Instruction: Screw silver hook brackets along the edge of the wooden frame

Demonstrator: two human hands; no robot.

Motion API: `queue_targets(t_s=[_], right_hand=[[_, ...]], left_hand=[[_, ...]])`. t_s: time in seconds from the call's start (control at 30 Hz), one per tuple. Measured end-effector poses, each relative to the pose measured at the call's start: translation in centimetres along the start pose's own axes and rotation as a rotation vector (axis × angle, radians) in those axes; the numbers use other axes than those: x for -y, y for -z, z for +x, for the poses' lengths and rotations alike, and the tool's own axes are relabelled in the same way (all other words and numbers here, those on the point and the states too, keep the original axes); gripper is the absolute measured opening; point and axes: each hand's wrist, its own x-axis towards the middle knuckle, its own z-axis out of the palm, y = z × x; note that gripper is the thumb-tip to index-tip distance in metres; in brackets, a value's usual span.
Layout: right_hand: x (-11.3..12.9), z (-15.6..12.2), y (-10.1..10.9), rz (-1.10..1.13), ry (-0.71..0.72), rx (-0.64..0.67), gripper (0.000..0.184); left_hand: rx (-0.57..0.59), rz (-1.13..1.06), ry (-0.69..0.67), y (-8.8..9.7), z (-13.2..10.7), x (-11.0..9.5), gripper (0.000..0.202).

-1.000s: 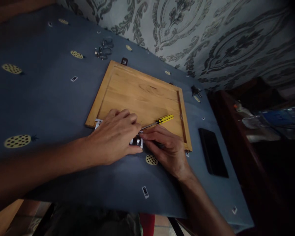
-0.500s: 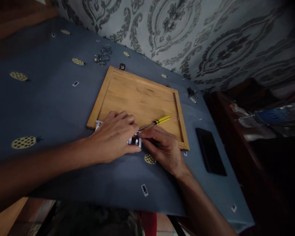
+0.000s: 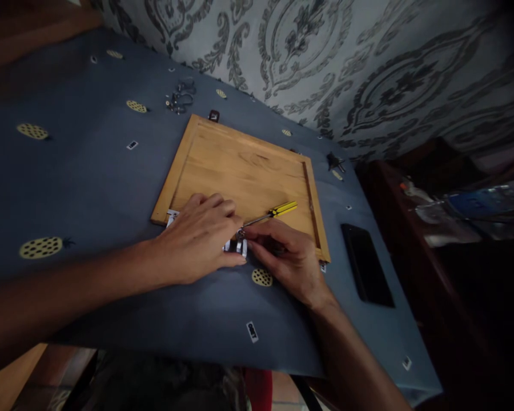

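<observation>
A framed wooden panel (image 3: 223,165) lies flat on the blue tablecloth. My left hand (image 3: 197,237) lies over its front edge, fingers on top and thumb below, closed around a shiny metal fitting (image 3: 239,246) that shows between thumb and forefinger. From the right, my right hand (image 3: 289,254) pinches at the fitting's upper end, thumb and forefinger together; what they hold is too small and hidden to name. A screwdriver with a yellow and black handle (image 3: 285,208) rests on the panel, its tip close to my fingertips. Left of my left hand, another bit of shiny metal (image 3: 172,216) shows at the panel's edge.
A black phone (image 3: 367,264) lies to the right. Behind the panel are several small metal parts (image 3: 180,98) and a small dark item (image 3: 213,116). A dark object (image 3: 334,161) sits near the patterned wall (image 3: 304,45). Beyond the table's right edge stands cluttered dark furniture (image 3: 411,240).
My right fingertips have shifted slightly at the metal fitting, and its upper end now looks darker. My left hand, the panel and the screwdriver stay where they were.
</observation>
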Motion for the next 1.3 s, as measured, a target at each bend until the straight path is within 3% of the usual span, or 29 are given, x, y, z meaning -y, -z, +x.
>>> queue_targets(t_s=[0.1,0.17,0.3,0.37,0.43,0.57,0.73,0.83,1.0,1.13,1.3], right_hand=[[-0.2,0.0,0.6,0.022,-0.029,-0.005,0.021],[-0.7,0.1,1.6,-0.022,-0.042,-0.076,0.022],[-2.9,0.7,4.3,-0.393,-0.031,-0.271,0.023],[-4.2,1.0,5.6,-0.606,-0.004,-0.217,0.032],[-5.2,1.2,6.4,-0.682,-0.020,-0.121,0.035],[-5.8,1.3,6.8,-0.643,-0.089,0.016,0.032],[-5.6,1.0,7.3,-0.583,-0.128,-0.025,0.019],[-5.4,0.7,7.6,-0.391,-0.166,-0.106,0.016],[-2.6,1.0,7.1,0.031,-0.147,-0.410,0.034],[2.2,1.5,5.6,0.187,0.050,-0.627,0.022],[5.9,1.7,2.6,0.254,0.125,-0.723,0.009]], left_hand=[[-0.003,-0.014,0.001,0.0,0.0,0.0,0.033],[0.013,-0.026,0.008,0.1,0.0,0.0,0.032],[0.026,-0.039,0.015,0.1,0.0,0.0,0.033],[0.022,-0.038,0.009,0.1,0.0,0.1,0.033],[0.010,-0.034,0.002,-0.1,-0.1,0.1,0.033],[-0.028,-0.026,-0.017,-0.4,-0.2,0.4,0.034],[-0.076,-0.033,-0.037,-0.7,-0.3,0.6,0.033],[-0.055,-0.037,-0.026,-0.7,-0.3,0.6,0.033],[-0.042,-0.021,-0.025,-0.3,-0.2,0.4,0.032],[-0.040,-0.011,-0.033,-0.2,-0.3,0.3,0.031],[-0.052,-0.027,-0.031,-0.3,-0.3,0.4,0.031]])
